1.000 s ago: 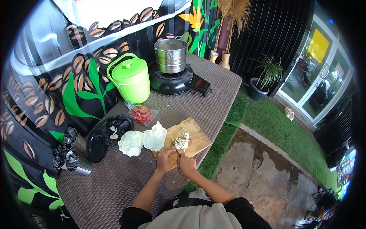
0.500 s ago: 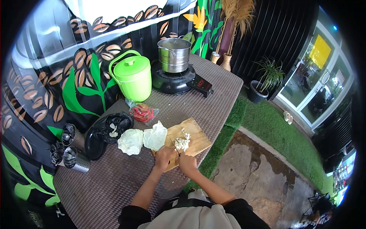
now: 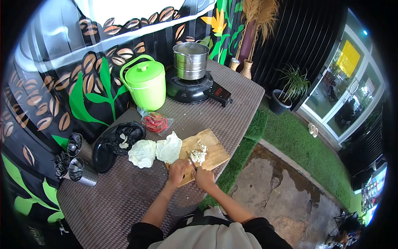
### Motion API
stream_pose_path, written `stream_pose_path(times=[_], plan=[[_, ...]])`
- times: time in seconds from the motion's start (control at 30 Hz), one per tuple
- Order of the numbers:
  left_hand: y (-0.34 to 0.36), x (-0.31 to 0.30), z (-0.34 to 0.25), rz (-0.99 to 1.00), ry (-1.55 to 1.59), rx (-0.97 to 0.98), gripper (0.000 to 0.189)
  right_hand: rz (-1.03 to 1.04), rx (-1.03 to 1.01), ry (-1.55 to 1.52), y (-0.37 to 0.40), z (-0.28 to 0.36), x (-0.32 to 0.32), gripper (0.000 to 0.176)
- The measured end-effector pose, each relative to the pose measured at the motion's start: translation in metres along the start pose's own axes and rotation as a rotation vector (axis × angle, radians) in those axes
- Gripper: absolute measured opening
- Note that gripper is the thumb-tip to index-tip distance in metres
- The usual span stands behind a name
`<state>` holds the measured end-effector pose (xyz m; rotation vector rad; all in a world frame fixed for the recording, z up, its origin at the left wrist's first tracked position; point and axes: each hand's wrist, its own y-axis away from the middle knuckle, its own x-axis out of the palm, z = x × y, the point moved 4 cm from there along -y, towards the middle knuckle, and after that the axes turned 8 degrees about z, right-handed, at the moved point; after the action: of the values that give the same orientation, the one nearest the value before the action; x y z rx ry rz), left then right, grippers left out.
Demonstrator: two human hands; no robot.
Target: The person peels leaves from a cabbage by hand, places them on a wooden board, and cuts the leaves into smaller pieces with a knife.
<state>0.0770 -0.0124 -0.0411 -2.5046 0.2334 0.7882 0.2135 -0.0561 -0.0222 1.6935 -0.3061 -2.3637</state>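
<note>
A wooden cutting board (image 3: 216,150) lies near the table's right edge, with a small heap of finely cut cabbage (image 3: 199,155) on it. My right hand (image 3: 205,179) is closed around the handle of a knife (image 3: 192,162), whose blade points away from me beside the heap. Just left of the blade, my left hand (image 3: 178,172) rests at the board with its fingers curled; what they hold is mostly hidden. Two pale cabbage leaves, one at the left (image 3: 142,154) and another against the board (image 3: 169,148), lie beyond my left hand.
A black plastic bag (image 3: 130,135) with cabbage scraps and a bag of red chilies (image 3: 155,122) lie farther back. Behind them stand a lime-green bucket (image 3: 145,85) and a steel pot (image 3: 190,62) on a portable stove (image 3: 186,91). Cutlery holders (image 3: 85,174) are at left.
The knife blade has shifted slightly and shows more clearly between my hands. Both hands stay in nearly the same place, and the leaves and board have not moved.
</note>
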Motion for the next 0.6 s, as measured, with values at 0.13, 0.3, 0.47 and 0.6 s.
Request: stream_pose_path(times=[0.13, 0.3, 0.47, 0.6], plan=[[0.000, -0.003, -0.007, 0.005, 0.039, 0.046, 0.008, -0.063, 0.027, 0.018, -0.008, -0.001, 0.019, 0.033], [0.001, 0.003, 0.002, 0.006, -0.050, 0.072, 0.010, 0.079, -0.115, 0.056, -0.025, -0.002, -0.014, 0.032], [-0.001, -0.003, -0.007, 0.006, -0.001, 0.026, 0.012, 0.157, -0.130, 0.005, -0.014, 0.000, -0.021, 0.034], [-0.001, -0.005, -0.007, 0.031, 0.008, 0.020, 0.010, -0.003, -0.031, 0.017, -0.002, 0.006, 0.010, 0.030]])
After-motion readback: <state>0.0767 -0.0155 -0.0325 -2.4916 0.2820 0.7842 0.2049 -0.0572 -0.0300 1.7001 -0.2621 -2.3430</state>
